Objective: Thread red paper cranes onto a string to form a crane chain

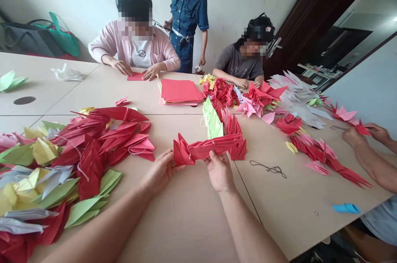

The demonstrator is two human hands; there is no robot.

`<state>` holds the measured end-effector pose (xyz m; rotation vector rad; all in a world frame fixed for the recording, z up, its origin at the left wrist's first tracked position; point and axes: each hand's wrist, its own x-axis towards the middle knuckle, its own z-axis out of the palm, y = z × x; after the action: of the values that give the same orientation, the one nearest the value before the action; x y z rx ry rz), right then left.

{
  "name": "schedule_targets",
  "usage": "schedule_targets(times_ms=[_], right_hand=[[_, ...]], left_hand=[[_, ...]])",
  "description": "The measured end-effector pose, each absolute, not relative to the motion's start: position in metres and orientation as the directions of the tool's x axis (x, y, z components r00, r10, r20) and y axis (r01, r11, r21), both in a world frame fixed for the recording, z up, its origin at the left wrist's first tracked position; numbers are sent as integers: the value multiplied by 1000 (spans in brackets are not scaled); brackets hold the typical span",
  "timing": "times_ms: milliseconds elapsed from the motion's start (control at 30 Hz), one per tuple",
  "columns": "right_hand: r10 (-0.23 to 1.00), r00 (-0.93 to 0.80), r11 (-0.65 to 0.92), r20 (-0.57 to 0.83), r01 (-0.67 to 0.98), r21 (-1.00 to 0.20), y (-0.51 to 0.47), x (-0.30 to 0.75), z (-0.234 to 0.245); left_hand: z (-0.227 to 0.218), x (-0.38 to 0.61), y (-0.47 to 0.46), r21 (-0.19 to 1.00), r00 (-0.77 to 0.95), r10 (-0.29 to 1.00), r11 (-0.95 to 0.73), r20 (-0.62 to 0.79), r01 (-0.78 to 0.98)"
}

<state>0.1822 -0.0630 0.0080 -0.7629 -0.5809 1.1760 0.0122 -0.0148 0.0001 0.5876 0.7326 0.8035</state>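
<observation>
My left hand (159,172) and my right hand (219,170) both grip a long strip of nested red folded paper pieces (211,147) just above the wooden table (186,217). The left hand pinches its left end, the right hand holds it from below near the middle. Behind the strip lies a stack of light green folded pieces (212,120) and more red ones (232,124).
A big heap of red, green, yellow and grey folded papers (56,163) fills the left. A stack of red sheets (180,90) lies mid-table. A black string (269,168) lies to the right. Three people sit or stand across; another person's hands (366,132) work at right.
</observation>
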Motion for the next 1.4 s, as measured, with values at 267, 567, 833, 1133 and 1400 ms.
schedule_targets(times_ms=[267,567,833,1133,1400], right_hand=[[956,295,178,1,-575,-799,-61,183,2],[945,321,235,64,-529,-815,-64,178,4],[960,278,163,-19,-615,-771,-61,184,4],[959,282,186,31,-540,-821,-63,182,3],[936,342,230,85,-408,-884,-67,178,5]], left_hand=[[-6,12,-16,757,408,849,500,-335,-421],[-1,10,-19,828,399,891,383,-215,-410],[-2,9,-18,825,530,822,438,-207,-357],[6,9,-19,887,519,832,375,-194,-270],[6,8,-21,903,524,820,381,-230,-199]])
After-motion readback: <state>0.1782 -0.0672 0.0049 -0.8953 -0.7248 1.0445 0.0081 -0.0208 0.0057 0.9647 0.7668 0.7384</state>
